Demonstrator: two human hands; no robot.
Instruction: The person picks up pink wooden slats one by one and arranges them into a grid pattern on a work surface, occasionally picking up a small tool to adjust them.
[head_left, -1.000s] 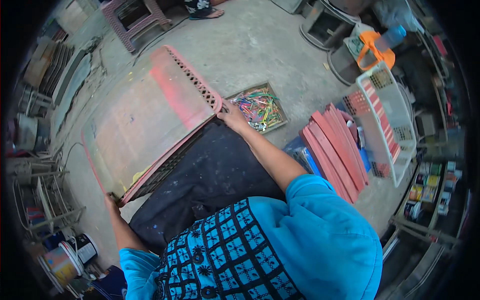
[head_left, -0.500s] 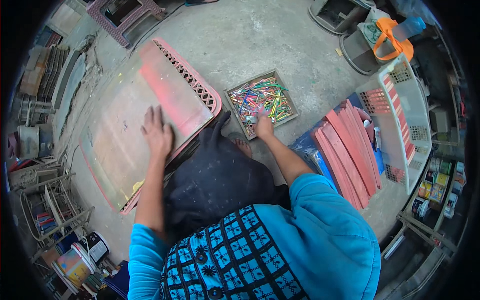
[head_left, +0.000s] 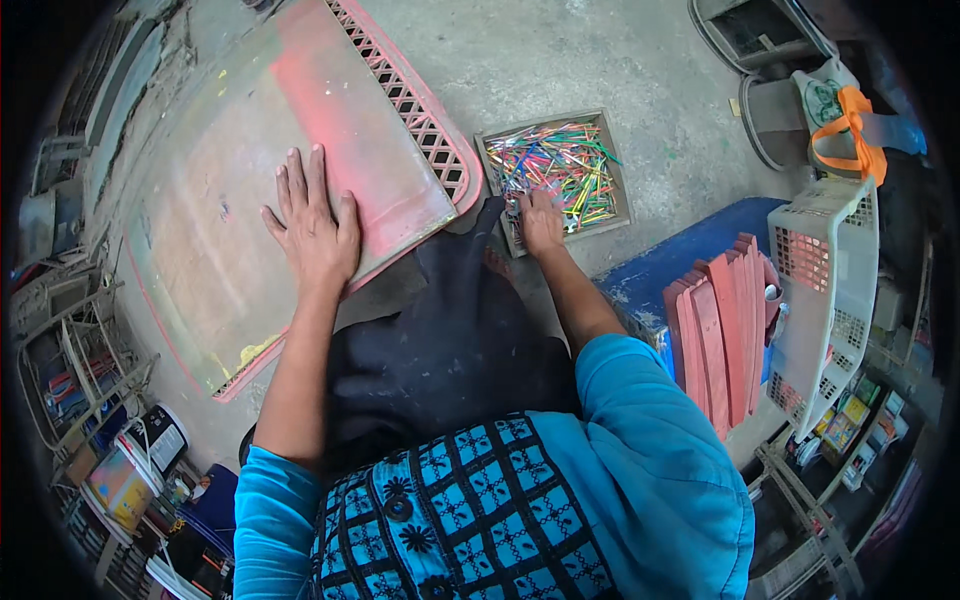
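Note:
My left hand [head_left: 318,235] lies flat with fingers spread on a paint-stained, pale board [head_left: 230,230]. The board rests on a pink plastic frame with a latticed edge [head_left: 415,95]. At the near left part of a shallow wooden box [head_left: 622,190], my right hand [head_left: 542,225] has its fingers bent down together into a heap of thin multicoloured sticks [head_left: 580,165]. The fingertips are partly hidden, so what they grip, if anything, cannot be made out. A small greyish thing beside that hand is too unclear to name. Dark cloth covers my lap [head_left: 450,340].
To the right, pink-red strips [head_left: 715,340] lie in a stack on a blue surface [head_left: 690,240]. Beside them stands a white plastic basket [head_left: 825,290]. An orange-handled bag [head_left: 845,130] sits farther back. Paint-smeared containers [head_left: 125,485] crowd the lower left.
The view has shifted, so the board and box sit differently in it. My left hand has settled flat with fingers wider apart. My right hand stays at the sticks.

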